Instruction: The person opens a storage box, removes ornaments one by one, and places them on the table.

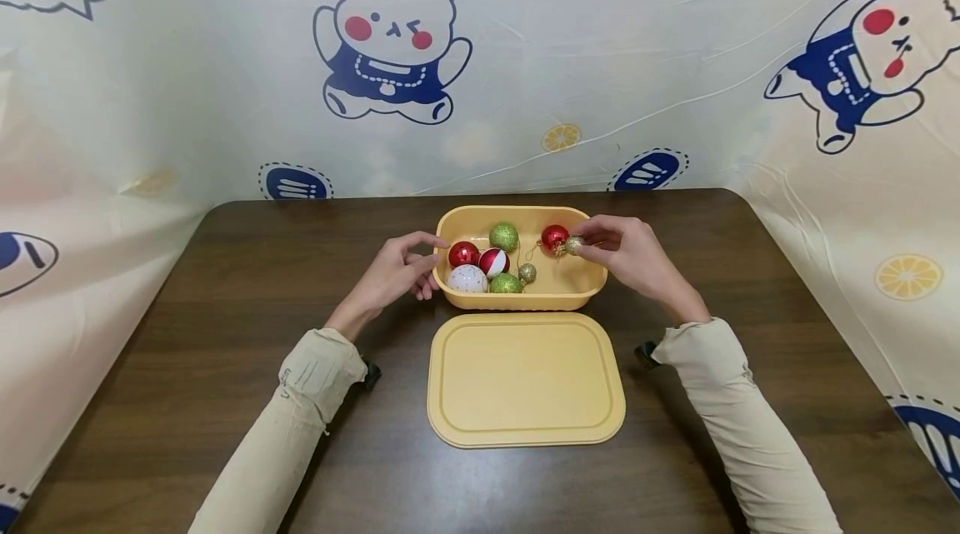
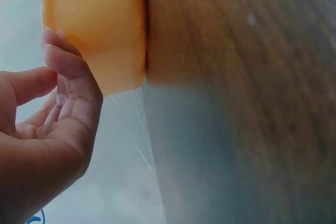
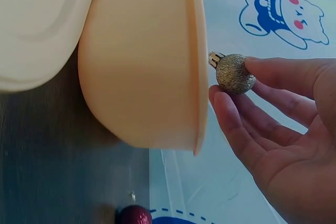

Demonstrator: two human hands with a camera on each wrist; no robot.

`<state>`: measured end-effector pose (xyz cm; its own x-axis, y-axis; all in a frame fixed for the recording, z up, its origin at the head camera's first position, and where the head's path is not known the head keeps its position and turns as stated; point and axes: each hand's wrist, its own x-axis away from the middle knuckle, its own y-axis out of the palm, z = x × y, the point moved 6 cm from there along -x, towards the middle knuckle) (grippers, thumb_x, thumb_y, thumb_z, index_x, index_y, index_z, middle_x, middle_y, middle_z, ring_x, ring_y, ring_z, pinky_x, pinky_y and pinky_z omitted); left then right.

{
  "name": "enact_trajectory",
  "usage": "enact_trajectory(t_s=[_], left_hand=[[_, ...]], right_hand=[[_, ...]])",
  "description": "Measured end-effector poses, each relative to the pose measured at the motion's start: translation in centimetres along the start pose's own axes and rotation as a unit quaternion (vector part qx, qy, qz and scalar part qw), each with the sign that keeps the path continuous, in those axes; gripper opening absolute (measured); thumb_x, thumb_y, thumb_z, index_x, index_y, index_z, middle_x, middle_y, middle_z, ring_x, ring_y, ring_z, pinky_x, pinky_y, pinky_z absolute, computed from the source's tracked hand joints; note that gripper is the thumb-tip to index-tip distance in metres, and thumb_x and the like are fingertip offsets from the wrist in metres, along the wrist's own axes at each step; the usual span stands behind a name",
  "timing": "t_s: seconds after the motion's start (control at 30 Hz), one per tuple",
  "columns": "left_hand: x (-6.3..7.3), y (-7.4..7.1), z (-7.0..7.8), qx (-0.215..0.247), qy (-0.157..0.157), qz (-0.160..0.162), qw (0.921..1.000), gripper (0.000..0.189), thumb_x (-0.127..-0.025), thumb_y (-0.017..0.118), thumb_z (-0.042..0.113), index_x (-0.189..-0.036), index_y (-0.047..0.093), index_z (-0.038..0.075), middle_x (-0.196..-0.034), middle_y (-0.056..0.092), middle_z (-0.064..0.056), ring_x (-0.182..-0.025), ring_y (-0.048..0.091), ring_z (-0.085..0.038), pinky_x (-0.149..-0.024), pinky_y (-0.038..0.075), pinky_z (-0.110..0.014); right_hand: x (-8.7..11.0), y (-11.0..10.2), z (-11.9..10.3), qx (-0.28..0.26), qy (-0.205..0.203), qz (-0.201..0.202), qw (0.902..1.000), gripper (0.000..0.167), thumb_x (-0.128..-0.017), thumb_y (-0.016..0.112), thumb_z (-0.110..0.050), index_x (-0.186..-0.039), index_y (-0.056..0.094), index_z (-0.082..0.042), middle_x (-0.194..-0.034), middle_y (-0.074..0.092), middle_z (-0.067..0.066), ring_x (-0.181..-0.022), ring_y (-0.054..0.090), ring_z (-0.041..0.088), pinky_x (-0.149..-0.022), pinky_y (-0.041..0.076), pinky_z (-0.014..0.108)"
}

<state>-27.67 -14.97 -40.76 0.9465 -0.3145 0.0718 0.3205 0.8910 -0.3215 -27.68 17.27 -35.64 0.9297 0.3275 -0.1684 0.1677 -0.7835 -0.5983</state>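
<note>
An open yellow plastic box (image 1: 521, 301) stands near the table's far edge with several Christmas ornaments inside. My left hand (image 1: 397, 267) is at the box's left end, its bent fingers holding the rim. Between thumb and fingers, my right hand (image 1: 633, 255) pinches a small gold glitter ball (image 3: 234, 73) above the box's right end. Close by it lies a red ball (image 1: 555, 237) inside. To the left are another red ball (image 1: 463, 253), a white speckled ball (image 1: 467, 278), a red-and-white ball (image 1: 493, 262), green glitter balls (image 1: 504, 236) and a second small gold ball (image 1: 527, 273).
The yellow lid (image 1: 525, 380) lies flat on the dark wooden table (image 1: 360, 467), just in front of the box. A dark red ball (image 3: 135, 215) sits beyond the box in the right wrist view. A printed cloth (image 1: 510, 101) hangs behind the table.
</note>
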Motion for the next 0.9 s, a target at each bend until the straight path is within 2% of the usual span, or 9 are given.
enact_trajectory(t_s=[0.13, 0.3, 0.4, 0.53, 0.77, 0.9], left_hand=[[0.1, 0.0, 0.1, 0.0, 0.0, 0.003, 1.0, 0.029, -0.102, 0.056, 0.011, -0.13, 0.058, 0.002, -0.074, 0.065, -0.025, -0.054, 0.06, -0.022, -0.053, 0.054, -0.03], [0.1, -0.1, 0.1, -0.003, -0.003, 0.004, 1.0, 0.03, -0.102, 0.055, 0.01, -0.131, 0.057, 0.002, -0.077, 0.064, -0.029, -0.054, 0.06, -0.023, -0.053, 0.055, -0.03], [0.1, 0.0, 0.0, -0.006, -0.006, 0.005, 1.0, 0.03, -0.102, 0.056, 0.01, -0.131, 0.057, 0.003, -0.079, 0.064, -0.03, -0.054, 0.06, -0.023, -0.054, 0.055, -0.03], [0.1, 0.0, 0.0, -0.007, -0.007, 0.006, 0.9999, 0.03, -0.102, 0.057, 0.011, -0.131, 0.058, 0.004, -0.076, 0.065, -0.026, -0.054, 0.06, -0.023, -0.054, 0.055, -0.031], [0.1, 0.0, 0.0, -0.002, -0.004, 0.002, 1.0, 0.03, -0.103, 0.056, 0.013, -0.131, 0.057, 0.003, -0.075, 0.065, -0.025, -0.054, 0.06, -0.022, -0.054, 0.055, -0.03], [0.1, 0.0, 0.0, 0.0, -0.004, 0.0, 1.0, 0.031, -0.103, 0.056, 0.012, -0.132, 0.057, 0.003, -0.074, 0.066, -0.022, -0.054, 0.06, -0.022, -0.054, 0.056, -0.031]], right_hand=[[0.4, -0.7, 0.3, -0.002, 0.012, 0.01, 0.9999, 0.025, -0.089, 0.076, -0.01, -0.112, 0.071, -0.003, -0.106, 0.071, 0.013, -0.095, 0.07, 0.024, -0.083, 0.056, 0.023], [0.7, -1.5, 0.5, 0.01, 0.03, 0.028, 0.9991, 0.023, -0.088, 0.076, -0.007, -0.11, 0.071, -0.006, -0.105, 0.072, 0.011, -0.093, 0.07, 0.023, -0.081, 0.057, 0.024], [0.7, -1.8, 0.4, 0.017, 0.026, 0.038, 0.9988, 0.023, -0.087, 0.077, -0.007, -0.109, 0.072, -0.005, -0.104, 0.072, 0.011, -0.092, 0.07, 0.024, -0.079, 0.057, 0.023], [0.7, -2.2, 0.3, 0.022, 0.022, 0.049, 0.9983, 0.022, -0.086, 0.077, -0.005, -0.108, 0.072, -0.005, -0.102, 0.072, 0.011, -0.09, 0.071, 0.023, -0.075, 0.056, 0.019], [0.8, -2.8, 0.5, 0.027, 0.015, 0.044, 0.9986, 0.028, -0.088, 0.075, -0.004, -0.116, 0.071, -0.002, -0.108, 0.072, 0.012, -0.095, 0.071, 0.024, -0.076, 0.054, 0.015], [0.9, -3.3, 0.8, 0.03, 0.012, 0.046, 0.9984, 0.025, -0.089, 0.074, -0.006, -0.114, 0.073, -0.004, -0.109, 0.072, 0.013, -0.095, 0.071, 0.024, -0.076, 0.053, 0.013]])
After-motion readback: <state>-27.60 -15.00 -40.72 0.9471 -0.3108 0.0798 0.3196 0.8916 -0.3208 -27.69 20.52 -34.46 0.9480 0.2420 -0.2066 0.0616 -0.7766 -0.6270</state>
